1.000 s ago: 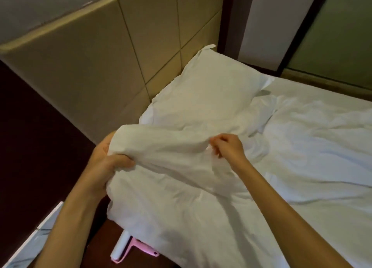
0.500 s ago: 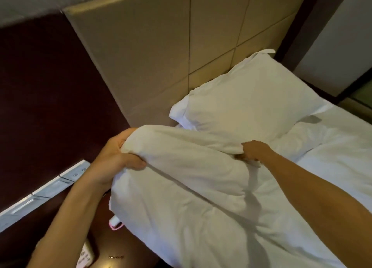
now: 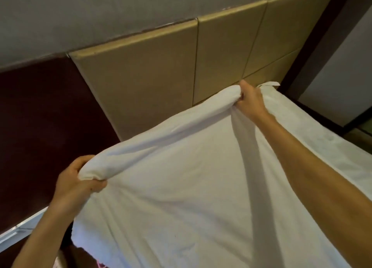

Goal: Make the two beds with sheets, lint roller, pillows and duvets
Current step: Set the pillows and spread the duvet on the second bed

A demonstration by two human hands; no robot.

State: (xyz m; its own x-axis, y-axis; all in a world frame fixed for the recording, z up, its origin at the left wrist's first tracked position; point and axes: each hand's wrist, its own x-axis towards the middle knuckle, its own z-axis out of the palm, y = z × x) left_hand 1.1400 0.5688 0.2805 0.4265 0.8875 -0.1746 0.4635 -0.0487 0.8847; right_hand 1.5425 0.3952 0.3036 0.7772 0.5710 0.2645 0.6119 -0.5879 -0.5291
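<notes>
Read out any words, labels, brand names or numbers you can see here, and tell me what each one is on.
None can be read.
The white duvet, the tan headboard and the wall show no print.
The pale strip at lower left is too blurred to tell.

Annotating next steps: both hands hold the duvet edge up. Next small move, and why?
Probably lower the duvet edge toward the headboard and lay it flat: left hand and right hand both grip its bunched top edge, held up in front of the headboard, the cloth sagging between them.
</notes>
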